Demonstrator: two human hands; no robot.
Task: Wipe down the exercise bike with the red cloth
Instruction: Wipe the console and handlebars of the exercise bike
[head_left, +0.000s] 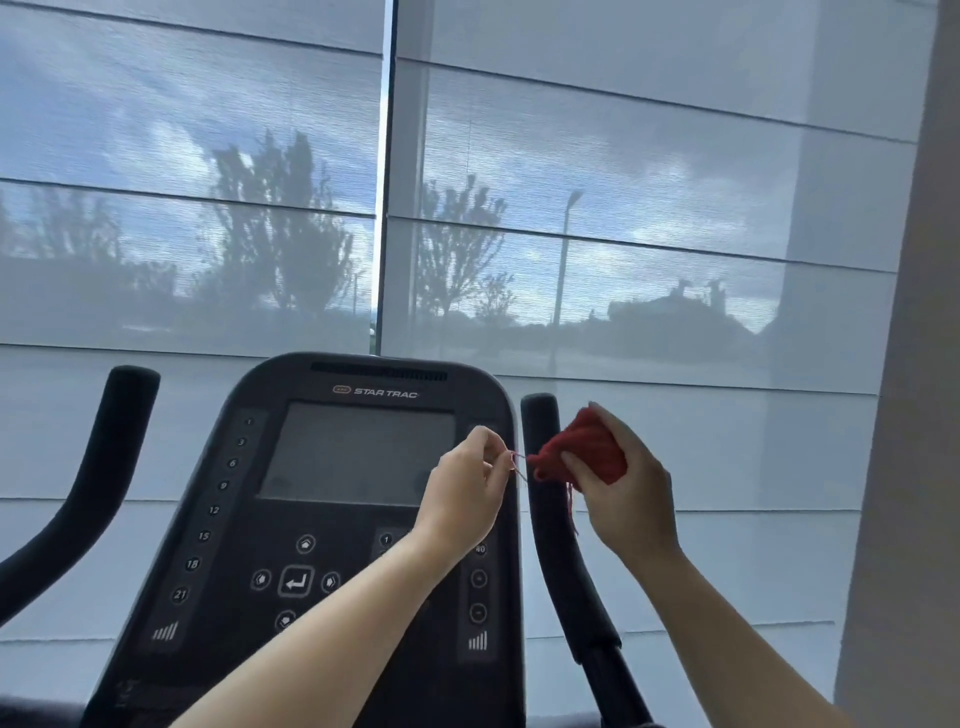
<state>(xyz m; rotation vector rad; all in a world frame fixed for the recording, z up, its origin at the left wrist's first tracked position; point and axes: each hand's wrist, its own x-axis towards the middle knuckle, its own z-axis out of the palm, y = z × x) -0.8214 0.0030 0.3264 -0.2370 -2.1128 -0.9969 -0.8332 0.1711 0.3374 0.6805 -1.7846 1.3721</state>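
The exercise bike's black console (311, 519) with a grey screen and button rows fills the lower middle. A black handlebar (88, 478) rises at its left, another handlebar (550, 551) at its right. My right hand (623, 488) grips a bunched red cloth (582, 452) just right of the right handlebar's top. My left hand (467, 483) is raised in front of the console's right edge and pinches a thin red thread (517, 460) that runs from the cloth. Another loose thread hangs below the cloth.
Behind the bike, a large window (571, 208) is covered by translucent roller blinds with trees and a lamp post showing through. A pale wall or column (914, 467) stands at the right edge.
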